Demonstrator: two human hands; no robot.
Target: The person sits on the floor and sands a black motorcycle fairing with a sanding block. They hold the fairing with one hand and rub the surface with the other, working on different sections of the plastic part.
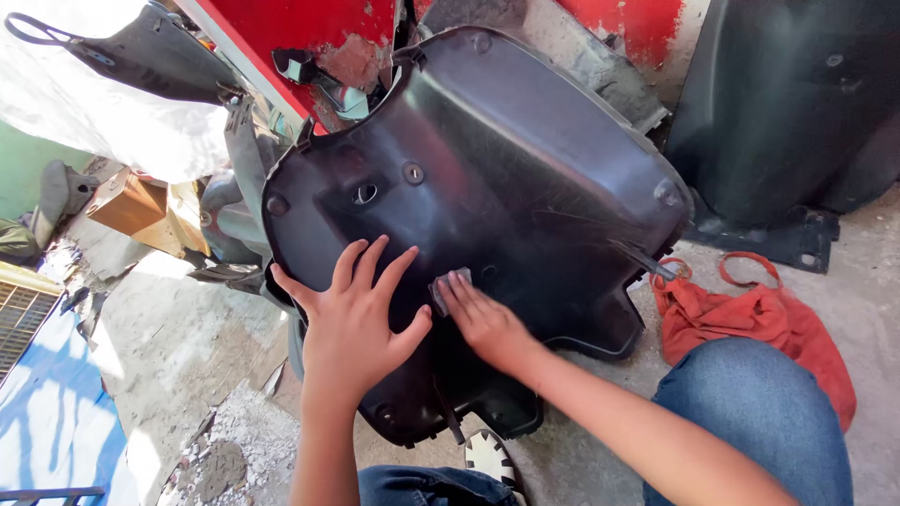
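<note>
The small grey sanding pad (441, 292) is lying flat on the black scooter body panel (525, 178), which is leaning over the concrete floor (178, 337) against a red wall (281, 23). The right hand (486, 323) is pressing the pad down under straight, closed-together fingers; the left hand (352, 323) is spreading open, bracing the panel. An orange cloth bag (750, 323) is sitting by the denim knee (759, 412). The propped panel (nothing is pinning it) could be sliding sideways under uneven pressure, I'd judge.
</note>
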